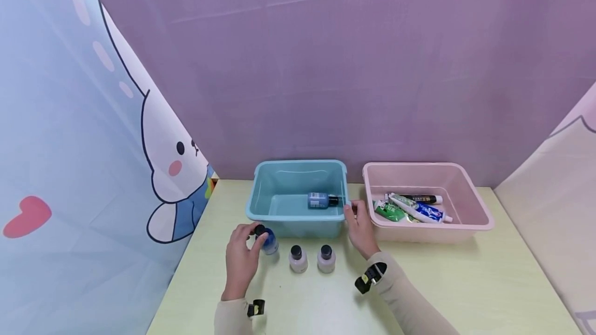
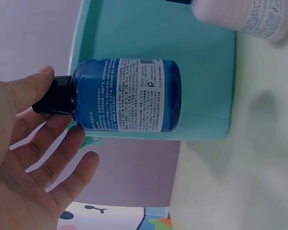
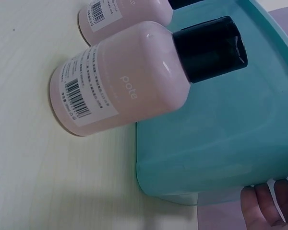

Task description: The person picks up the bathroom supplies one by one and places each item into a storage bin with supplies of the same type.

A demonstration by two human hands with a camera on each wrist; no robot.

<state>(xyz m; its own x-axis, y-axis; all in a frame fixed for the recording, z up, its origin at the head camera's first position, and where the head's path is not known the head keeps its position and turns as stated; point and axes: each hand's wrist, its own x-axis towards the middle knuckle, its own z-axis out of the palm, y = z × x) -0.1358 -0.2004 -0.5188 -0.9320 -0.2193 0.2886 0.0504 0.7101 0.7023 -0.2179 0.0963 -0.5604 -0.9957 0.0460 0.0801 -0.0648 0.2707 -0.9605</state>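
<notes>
my head cam high, facing forward-down over table (image 1: 442, 283), wrist cams close in, rolled sideways, left at blue bottle (image 2: 127, 96), right at pink bottles (image 3: 129, 76), all three sharing teal bin (image 1: 300, 228)

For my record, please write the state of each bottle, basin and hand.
Rectangular teal plastic basin: uncovered
Rectangular pink plastic basin: uncovered, holding tubes
Cylindrical blue bottle in teal basin: capped, lying
Blue bottle outside: capped, held
Two cylindrical pale pink bottles: capped, upright
Left hand: pinching outside bottle's cap
Right hand: touching teal basin
</notes>
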